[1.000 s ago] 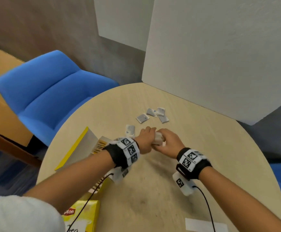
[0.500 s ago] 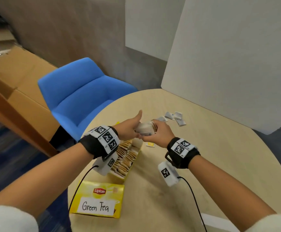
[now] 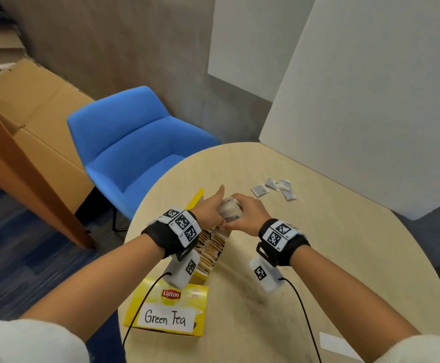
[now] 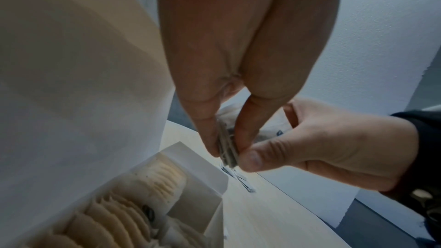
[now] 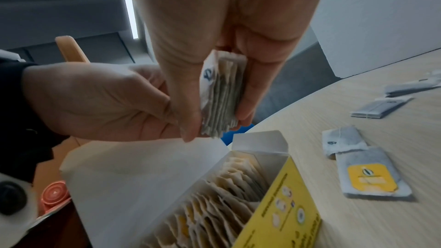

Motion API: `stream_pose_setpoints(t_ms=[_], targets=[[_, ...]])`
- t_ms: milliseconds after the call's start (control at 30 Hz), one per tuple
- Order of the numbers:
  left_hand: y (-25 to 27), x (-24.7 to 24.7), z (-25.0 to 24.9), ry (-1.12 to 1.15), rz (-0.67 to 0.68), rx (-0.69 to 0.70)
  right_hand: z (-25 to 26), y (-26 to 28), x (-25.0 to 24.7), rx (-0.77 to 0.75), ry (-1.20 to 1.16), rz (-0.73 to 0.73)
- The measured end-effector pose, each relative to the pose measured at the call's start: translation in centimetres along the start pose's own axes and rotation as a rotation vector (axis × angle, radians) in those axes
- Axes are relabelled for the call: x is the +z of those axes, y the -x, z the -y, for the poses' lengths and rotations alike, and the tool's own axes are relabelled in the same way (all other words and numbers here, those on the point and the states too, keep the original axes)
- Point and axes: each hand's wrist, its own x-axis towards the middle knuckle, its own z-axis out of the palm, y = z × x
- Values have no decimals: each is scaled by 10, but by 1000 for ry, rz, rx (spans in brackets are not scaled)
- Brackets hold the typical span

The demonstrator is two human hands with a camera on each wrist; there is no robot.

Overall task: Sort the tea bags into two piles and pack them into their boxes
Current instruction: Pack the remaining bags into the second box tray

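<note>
Both hands grip one stack of tea bags [image 3: 230,212] just above the far end of the open yellow box [image 3: 220,254], which holds a row of upright tea bags. My left hand [image 3: 209,212] holds the stack from the left with its thumb raised. My right hand [image 3: 249,214] clamps it from the right. In the right wrist view the stack [image 5: 222,97] is edge-on between thumb and fingers, above the box [image 5: 274,205]. Several loose tea bags [image 3: 274,188] lie on the table beyond. A shut yellow box labelled Green Tea [image 3: 166,313] lies at the near left edge.
The round wooden table [image 3: 344,258] ends just left of the boxes. A blue chair [image 3: 140,142] stands beyond that edge, with cardboard boxes [image 3: 30,106] further left. White boards [image 3: 371,100] lean at the table's far side. A white paper strip [image 3: 339,347] lies near right.
Both hands have carried the stack from the middle of the table left to over the open box. The left thumb has lifted. The view has swung left and the Green Tea box now shows fully.
</note>
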Motion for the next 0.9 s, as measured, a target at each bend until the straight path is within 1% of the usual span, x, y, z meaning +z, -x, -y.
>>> stream_pose_setpoints(t_ms=[167,333,400,467,500,533,567,633,667,700,733,800,833,900], targets=[[-1,-2,-2,-45,24,56,-2,-1,-2,39,30,-32],[-3,0,-2,78,30,87,-2,-5,-1,81,61,-43],[-4,1,-3,91,28,66,-1,-8,0,86,87,-43],[-3,0,-5,5,13,26,-1,-10,3,97,123,-39],[-2,-1,-6,-73,-21,31,-1,-10,7,106,148,-27],[1,-3,-8,-142,-71,70,0,-9,10,116,177,-4],[5,-6,-10,-190,-140,138,0,-8,14,128,209,26],[15,-14,-11,-295,-318,286,1,-6,21,153,263,73],[20,-19,-10,-367,-391,316,1,-5,24,160,283,87],[23,-22,-6,-434,-421,293,1,-4,26,163,300,98],[25,-26,-2,-487,-405,228,2,-4,27,162,320,108],[29,-30,6,-539,-283,61,5,-8,29,160,369,138],[31,-30,9,-566,-219,6,7,-10,29,157,400,156],[33,-29,14,-628,-158,-44,10,-17,29,146,469,197]])
